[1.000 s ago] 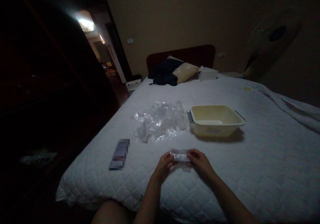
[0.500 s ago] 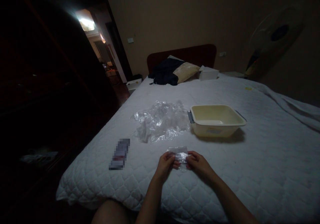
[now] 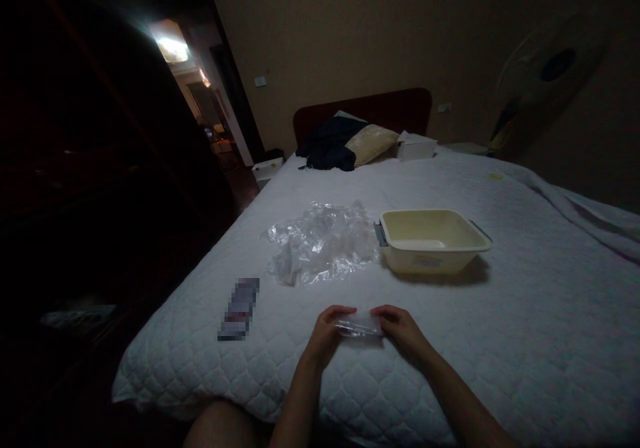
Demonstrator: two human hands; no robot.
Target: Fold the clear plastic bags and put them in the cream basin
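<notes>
A small clear plastic bag (image 3: 359,325) is stretched between my two hands, just above the front part of the bed. My left hand (image 3: 326,331) is closed on its left edge, and my right hand (image 3: 400,328) grips the right edge. The bag looks folded into a low, wide strip. Beyond my hands lies a loose heap of crumpled clear plastic bags (image 3: 325,241). Right beside that heap stands a cream plastic basin (image 3: 435,261) with grey handles; its visible inside shows only bare plastic.
A blurred-out flat object, perhaps a phone (image 3: 240,308), lies to the left on the white quilted bedspread (image 3: 170,355). Dark clothing (image 3: 330,145), a beige pillow (image 3: 374,145) and a white box (image 3: 417,147) are at the headboard. A fan (image 3: 557,65) stands at the right.
The bag between my hands has gone from standing up with its top edge showing to a lower, flatter strip. My fingers have shifted to its upper corners.
</notes>
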